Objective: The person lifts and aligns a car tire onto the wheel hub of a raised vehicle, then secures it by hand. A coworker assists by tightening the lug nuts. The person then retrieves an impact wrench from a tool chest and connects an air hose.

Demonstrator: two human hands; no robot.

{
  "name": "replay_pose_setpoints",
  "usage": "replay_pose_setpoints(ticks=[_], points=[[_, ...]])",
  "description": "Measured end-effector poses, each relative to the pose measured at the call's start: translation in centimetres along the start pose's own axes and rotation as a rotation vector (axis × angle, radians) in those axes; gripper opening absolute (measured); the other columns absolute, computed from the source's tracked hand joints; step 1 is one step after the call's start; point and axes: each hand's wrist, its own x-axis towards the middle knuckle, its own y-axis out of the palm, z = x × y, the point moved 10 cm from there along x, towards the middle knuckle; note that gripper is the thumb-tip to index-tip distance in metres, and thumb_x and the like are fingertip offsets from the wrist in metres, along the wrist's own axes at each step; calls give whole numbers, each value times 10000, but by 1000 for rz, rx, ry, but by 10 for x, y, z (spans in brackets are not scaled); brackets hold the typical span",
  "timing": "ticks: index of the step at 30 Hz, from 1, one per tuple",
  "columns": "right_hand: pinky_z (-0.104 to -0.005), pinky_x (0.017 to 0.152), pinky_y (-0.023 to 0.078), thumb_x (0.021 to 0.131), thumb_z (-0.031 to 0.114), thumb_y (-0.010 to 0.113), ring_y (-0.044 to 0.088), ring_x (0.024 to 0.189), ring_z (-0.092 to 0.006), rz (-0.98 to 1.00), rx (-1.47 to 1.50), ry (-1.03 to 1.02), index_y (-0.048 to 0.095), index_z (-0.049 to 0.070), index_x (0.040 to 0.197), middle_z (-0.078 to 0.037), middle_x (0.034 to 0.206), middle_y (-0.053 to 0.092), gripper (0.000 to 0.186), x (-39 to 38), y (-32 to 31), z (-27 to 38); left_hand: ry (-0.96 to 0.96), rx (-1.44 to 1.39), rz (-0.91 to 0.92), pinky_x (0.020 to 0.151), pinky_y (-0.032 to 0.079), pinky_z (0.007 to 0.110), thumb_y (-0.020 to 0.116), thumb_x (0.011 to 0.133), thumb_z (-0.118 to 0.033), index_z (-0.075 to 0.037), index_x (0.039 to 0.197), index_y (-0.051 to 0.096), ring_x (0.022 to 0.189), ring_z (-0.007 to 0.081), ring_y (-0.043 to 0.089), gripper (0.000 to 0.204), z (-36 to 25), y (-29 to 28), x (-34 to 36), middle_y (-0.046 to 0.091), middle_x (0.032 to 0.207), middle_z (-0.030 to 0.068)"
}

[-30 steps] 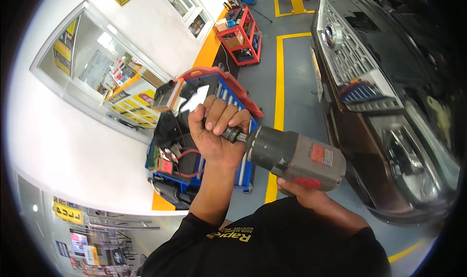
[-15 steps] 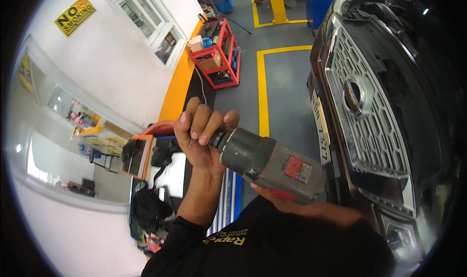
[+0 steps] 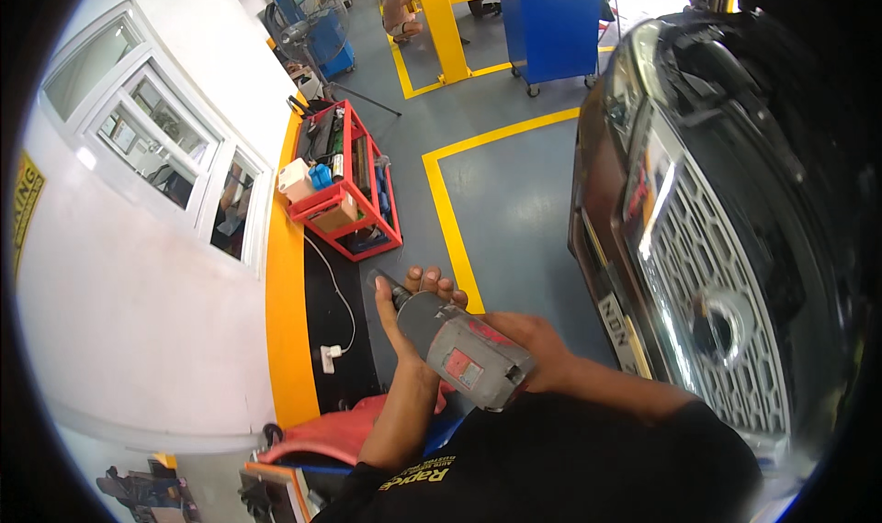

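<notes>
A grey and black impact wrench (image 3: 470,347) with red markings is held in front of my chest, its nose angled up to the left. My left hand (image 3: 399,337) cradles the nose from beneath; its thumb lies along the near side and its fingertips curl up on the far side. A dark piece, perhaps a socket (image 3: 393,286), sticks out at the tip between thumb and fingers. My right hand (image 3: 537,341) is closed at the tool's rear, where the body hides most of the fingers and the handle.
To the right stands a vehicle's front with a honeycomb grille (image 3: 712,266). A red tool cart (image 3: 354,220) is by the left wall, a blue wheeled cabinet (image 3: 549,36) farther back. A person (image 3: 400,13) crouches near a yellow post (image 3: 441,27). A white cord (image 3: 342,293) hangs low.
The view has swung toward the far floor and the cart. The wrench has turned and sits lower; my left fingers have loosened from round its tip to beneath the nose.
</notes>
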Motion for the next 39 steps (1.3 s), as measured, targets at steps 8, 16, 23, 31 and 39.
replay_pose_setpoints(ticks=[8, 16, 23, 31, 39], points=[[-459, 793, 513, 695, 204, 739, 637, 940, -387, 52, -12, 215, 630, 89, 1134, -188, 941, 679, 467, 201, -52, -189, -95, 332, -237, 872, 500, 440, 499, 897, -689, -62, 1022, 617, 963, 296, 616, 651, -62, -102, 235, 646, 1024, 129], [-449, 840, 512, 757, 238, 700, 645, 986, -352, 204, -214, 247, 608, 134, 1236, -148, 1010, 693, 499, 396, -120, -298, 38, 301, -372, 970, 462, 491, 406, 999, -535, -22, 1102, 580, 1076, 351, 589, 551, -123, -113, 441, 633, 1148, 188], [-427, 945, 478, 782, 269, 694, 609, 1115, -317, 388, -256, 371, 568, 125, 1307, -130, 1211, 641, 559, 540, -174, -441, -57, 93, -411, 996, 462, 529, 414, 993, -308, 9, 1218, 510, 1115, 403, 561, 400, -128, -192, 661, 608, 1165, 214], [-447, 970, 462, 776, 262, 702, 586, 1149, -348, 96, -265, 518, 510, 57, 1350, -195, 1245, 613, 639, 692, -346, -565, -348, 267, -478, 888, 527, 483, 427, 986, -327, 22, 1150, 561, 962, 348, 636, 408, -80, -126, 966, 660, 1047, 163], [-489, 877, 489, 732, 239, 724, 627, 1008, -435, 33, -80, 651, 504, 8, 1330, -282, 1036, 663, 678, 780, -503, -706, -721, 359, -301, 839, 560, 425, 495, 974, -396, 8, 1102, 524, 953, 312, 653, 424, 34, -51, 1199, 639, 1104, 207]])
